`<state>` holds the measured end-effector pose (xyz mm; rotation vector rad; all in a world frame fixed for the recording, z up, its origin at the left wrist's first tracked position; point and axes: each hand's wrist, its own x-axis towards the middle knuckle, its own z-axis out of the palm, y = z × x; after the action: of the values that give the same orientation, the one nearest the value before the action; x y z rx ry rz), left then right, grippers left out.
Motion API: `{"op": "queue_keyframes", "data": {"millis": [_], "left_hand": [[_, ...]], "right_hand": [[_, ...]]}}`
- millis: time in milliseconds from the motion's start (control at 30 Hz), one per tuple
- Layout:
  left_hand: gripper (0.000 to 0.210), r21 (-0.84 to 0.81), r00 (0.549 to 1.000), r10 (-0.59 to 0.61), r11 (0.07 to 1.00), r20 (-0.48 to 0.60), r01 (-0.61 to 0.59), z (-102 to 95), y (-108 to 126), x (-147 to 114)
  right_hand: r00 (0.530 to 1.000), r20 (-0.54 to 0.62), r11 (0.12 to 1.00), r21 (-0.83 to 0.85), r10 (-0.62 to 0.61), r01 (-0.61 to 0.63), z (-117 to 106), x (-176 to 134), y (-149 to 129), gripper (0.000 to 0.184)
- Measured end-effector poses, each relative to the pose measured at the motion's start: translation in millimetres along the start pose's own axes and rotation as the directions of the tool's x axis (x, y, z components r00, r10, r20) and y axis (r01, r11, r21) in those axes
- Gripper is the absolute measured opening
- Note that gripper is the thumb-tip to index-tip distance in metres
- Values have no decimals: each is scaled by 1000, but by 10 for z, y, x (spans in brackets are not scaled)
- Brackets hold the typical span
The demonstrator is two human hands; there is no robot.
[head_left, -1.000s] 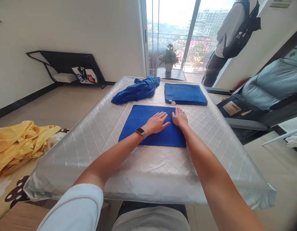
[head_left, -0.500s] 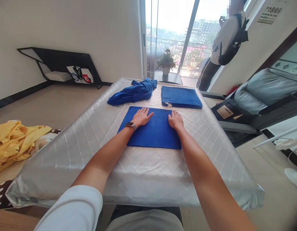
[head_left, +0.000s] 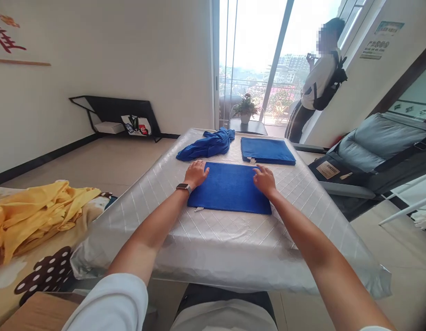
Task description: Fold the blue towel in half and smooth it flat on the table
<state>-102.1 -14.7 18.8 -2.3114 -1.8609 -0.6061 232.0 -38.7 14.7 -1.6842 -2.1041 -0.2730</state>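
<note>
Blue rectangular cloth (head_left: 230, 189): flat, between left hand (head_left: 196, 174) and right hand (head_left: 265, 180)
Hands: at its edges; cannot tell if gripping
Neat blue cloth stack (head_left: 268, 150): folded, beyond right
Crumpled blue cloth (head_left: 208, 144): unfolded, beyond left

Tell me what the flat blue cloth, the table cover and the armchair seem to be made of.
Flat cloth: soft fabric, perhaps microfiber; matte, with a fine, slightly fuzzy-looking surface.
Table cover: probably plastic or vinyl; silvery sheen, raised-looking diamond lines.
Armchair: leather or imitation, I can't tell which; smooth, creased, softly shiny upholstery.
</note>
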Motion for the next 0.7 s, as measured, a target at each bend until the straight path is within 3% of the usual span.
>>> {"op": "queue_keyframes", "data": {"millis": [100, 200, 367, 500, 600, 700], "left_hand": [[33, -110, 976, 194, 977, 95, -183, -308, -46, -311], [35, -243, 892, 396, 907, 215, -344, -581, -73, -723], [46, -365, 787, 501, 852, 361, -375, -736, -106, -1219], [49, -339, 818, 467, 870, 335, -358, -664, -83, -1325], [46, -274, 841, 434, 893, 322, -356, -615, -19, -1332], [44, -222, 852, 411, 909, 324, -353, -595, 40, -1310]], "right_hand": [[980, 6, 972, 134, -197, 194, -322, -343, 85, 27], [907, 50, 876, 286, -418, 388, -662, -767, 168, 23], [844, 201, 847, 321, -498, 423, -919, -1230, 208, 13], [840, 261, 871, 272, -476, 409, -829, -1306, 221, 13], [868, 245, 895, 233, -431, 379, -762, -1299, 224, 11], [862, 210, 886, 151, -462, 438, -745, -1280, 194, 13]]}}
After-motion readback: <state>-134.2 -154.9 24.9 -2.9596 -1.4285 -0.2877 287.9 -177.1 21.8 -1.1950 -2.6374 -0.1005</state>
